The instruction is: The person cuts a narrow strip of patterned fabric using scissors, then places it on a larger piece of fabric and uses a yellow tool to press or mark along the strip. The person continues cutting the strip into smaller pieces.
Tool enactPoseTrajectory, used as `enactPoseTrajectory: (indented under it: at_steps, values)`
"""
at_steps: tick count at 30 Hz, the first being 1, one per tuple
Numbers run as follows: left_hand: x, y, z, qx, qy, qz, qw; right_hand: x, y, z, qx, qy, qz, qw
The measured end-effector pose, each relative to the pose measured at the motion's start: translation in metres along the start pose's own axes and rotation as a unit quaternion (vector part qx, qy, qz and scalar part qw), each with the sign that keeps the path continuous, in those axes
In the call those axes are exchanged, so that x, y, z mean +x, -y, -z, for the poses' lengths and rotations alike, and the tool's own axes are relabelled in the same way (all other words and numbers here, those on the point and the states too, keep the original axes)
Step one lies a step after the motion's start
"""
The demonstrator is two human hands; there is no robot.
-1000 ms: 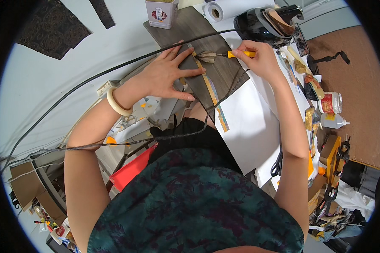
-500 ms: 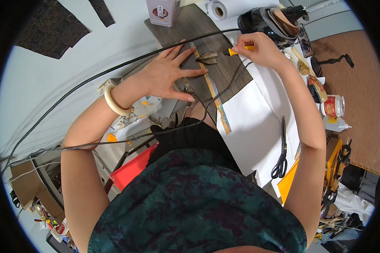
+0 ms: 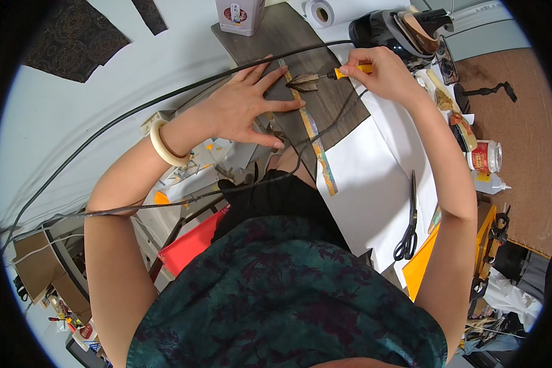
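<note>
Up in the head view: spreading the left hand (image 3: 242,110) wide, with fingers fanned and gripping nothing, just pinning the narrow patterned strip (image 3: 311,126) under two fingertips. Over to the right hand (image 3: 377,73): pinching the yellow-handled tool (image 3: 343,73) between thumb and fingers. Aiming its pointed metal head (image 3: 306,83) straight at the strip, right in between those two fingertips! Touching or just above? Impossible to tell from here.

Running aslant, that strip, across the dark grey board (image 3: 270,40), and reaching with its near end out over the white paper (image 3: 374,202).

To do this well: hold the strip straight and taut between the fingertips, set the metal head down evenly, press lightly. Possibly hot, judging by the braided cord (image 3: 196,200) leading up toward the tool, so leave space between metal and skin. Tight quarters in there! Watch the cord as well, crossing the strip lower down and liable to drag it askew. Best to shift the fingertips only with the tool raised.
</note>
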State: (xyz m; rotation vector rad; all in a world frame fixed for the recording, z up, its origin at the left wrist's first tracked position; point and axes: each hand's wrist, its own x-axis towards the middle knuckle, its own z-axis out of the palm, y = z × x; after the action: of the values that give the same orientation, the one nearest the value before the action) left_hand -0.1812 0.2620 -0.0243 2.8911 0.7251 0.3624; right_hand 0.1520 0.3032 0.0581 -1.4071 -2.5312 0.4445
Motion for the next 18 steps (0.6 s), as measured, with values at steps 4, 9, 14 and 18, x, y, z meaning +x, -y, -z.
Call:
enactPoseTrajectory:
  at_steps: [4,9,14,18]
  values:
    - [0.001,-0.001,0.001,-0.003,0.005,0.0,1.0,0.004,-0.003,-0.002,-0.002,0.005,-0.003,1.0]
    - [0.001,-0.003,0.001,-0.003,-0.011,0.001,1.0,0.01,-0.002,-0.003,-0.027,-0.003,0.007,1.0]
    - [-0.001,-0.011,0.001,0.014,-0.07,0.007,0.997,0.019,-0.001,-0.002,-0.045,0.007,-0.002,0.999]
    - [-0.001,-0.018,0.002,0.04,-0.087,0.009,0.995,0.025,0.006,0.001,-0.064,0.016,-0.017,0.998]
